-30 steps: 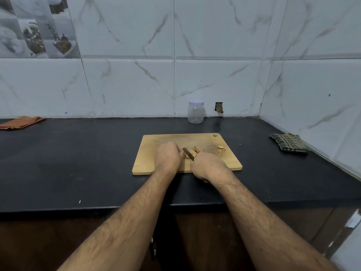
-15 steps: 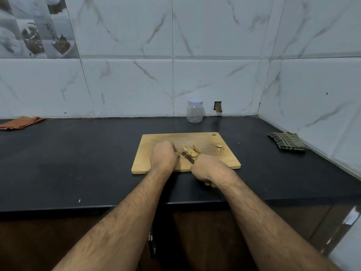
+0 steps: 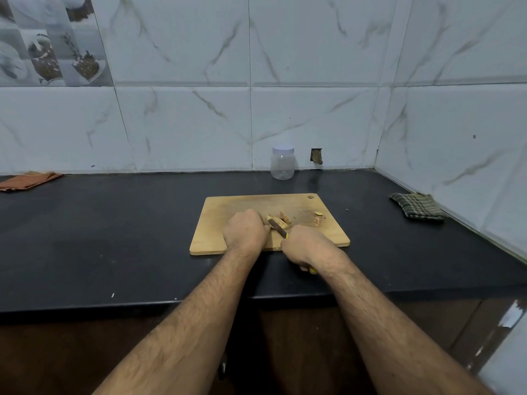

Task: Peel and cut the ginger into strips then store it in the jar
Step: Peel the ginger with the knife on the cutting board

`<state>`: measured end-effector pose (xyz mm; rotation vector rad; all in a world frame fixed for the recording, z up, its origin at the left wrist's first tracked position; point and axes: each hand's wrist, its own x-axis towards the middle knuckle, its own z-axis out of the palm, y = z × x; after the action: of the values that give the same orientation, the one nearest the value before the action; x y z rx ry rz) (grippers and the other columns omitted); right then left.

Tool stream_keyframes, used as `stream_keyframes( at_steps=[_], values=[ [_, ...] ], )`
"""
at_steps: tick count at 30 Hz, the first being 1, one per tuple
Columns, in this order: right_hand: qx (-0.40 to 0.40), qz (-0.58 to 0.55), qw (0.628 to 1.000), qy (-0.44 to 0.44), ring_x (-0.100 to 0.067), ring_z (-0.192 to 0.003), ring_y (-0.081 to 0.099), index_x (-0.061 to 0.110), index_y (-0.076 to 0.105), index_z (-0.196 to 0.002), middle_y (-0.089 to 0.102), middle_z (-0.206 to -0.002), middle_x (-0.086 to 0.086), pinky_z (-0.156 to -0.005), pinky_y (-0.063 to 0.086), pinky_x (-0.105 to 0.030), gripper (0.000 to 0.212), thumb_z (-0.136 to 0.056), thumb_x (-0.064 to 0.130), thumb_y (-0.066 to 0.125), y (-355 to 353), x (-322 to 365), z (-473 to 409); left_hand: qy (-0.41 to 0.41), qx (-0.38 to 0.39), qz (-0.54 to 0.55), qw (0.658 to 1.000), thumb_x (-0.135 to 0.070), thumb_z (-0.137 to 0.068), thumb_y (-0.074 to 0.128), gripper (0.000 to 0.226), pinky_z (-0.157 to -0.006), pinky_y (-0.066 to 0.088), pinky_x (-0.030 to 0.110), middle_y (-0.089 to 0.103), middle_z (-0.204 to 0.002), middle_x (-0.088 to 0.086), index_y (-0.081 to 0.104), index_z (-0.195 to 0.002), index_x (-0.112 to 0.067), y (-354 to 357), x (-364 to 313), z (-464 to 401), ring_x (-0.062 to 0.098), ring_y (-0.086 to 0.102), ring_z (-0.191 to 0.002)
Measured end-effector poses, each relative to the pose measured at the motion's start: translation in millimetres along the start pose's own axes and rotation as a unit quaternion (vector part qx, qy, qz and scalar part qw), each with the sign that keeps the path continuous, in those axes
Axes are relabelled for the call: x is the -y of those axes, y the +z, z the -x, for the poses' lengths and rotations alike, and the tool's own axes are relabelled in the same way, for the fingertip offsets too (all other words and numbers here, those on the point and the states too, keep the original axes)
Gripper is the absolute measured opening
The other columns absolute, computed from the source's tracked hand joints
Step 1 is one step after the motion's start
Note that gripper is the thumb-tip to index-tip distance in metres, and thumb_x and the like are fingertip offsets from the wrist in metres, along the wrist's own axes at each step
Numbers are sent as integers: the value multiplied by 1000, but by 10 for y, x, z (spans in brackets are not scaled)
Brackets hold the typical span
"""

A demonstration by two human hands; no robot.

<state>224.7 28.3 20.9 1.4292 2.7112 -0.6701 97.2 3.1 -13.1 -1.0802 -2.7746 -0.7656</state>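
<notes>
Knife (image 3: 277, 227) blade drawn nearer left hand (image 3: 245, 231) — ginger (image 3: 279, 219) pieces exposed

left hand (image 3: 245, 230): seen from the back only; fingers hidden beyond the knuckles; whatever lies under them out of sight.
right hand (image 3: 309, 248): fingers curled under, hidden; grip on the handle not visible.
knife (image 3: 278, 228): only a short dark length of blade and yellow bits of handle showing; edge too small to tell.
ginger (image 3: 277, 220): pale pieces, too small to tell peeled from unpeeled; partly behind the blade.
scraps (image 3: 318, 218): too small to identify.
orange cloth (image 3: 27, 181): cut off by left edge.
forearms: cut off by bottom edge.
</notes>
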Motion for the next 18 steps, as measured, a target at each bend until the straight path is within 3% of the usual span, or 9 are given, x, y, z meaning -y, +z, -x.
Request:
stream_keyframes(
  at_steps=[5, 12, 18],
  values=[
    [-9, -1, 1000, -6, -16, -48, 57, 11, 55, -84, 64, -68, -6, -43, 40, -22, 18, -96, 17, 43, 7, 0, 3, 16, 9, 26, 1000, -29, -94, 63, 16, -71, 49, 27, 73, -102, -7, 77, -102, -33, -12, 48, -28, 17, 65, -95],
    [-20, 12, 1000, -8, -18, -58, 59, 11, 55, -97, 63, -79, -6, -47, 41, -26, 13, -96, 17, 43, 38, 32, 21, 34, 4, 53, 998, -27, -89, 67, 8, -73, 54, 30, 72, -91, -9, 75, -89, -27, -39, 78, -32, 15, 65, -90],
    [-31, 18, 999, -11, -20, -65, 61, 12, 55, -89, 63, -80, -5, -53, 45, -30, 14, -96, 17, 44, 53, 48, 22, 41, 5, 94, 995, -19, -87, 72, 8, -73, 47, 24, 74, -91, -7, 79, -85, -23, -58, 126, -79, 14, 65, -91]
  ],
)
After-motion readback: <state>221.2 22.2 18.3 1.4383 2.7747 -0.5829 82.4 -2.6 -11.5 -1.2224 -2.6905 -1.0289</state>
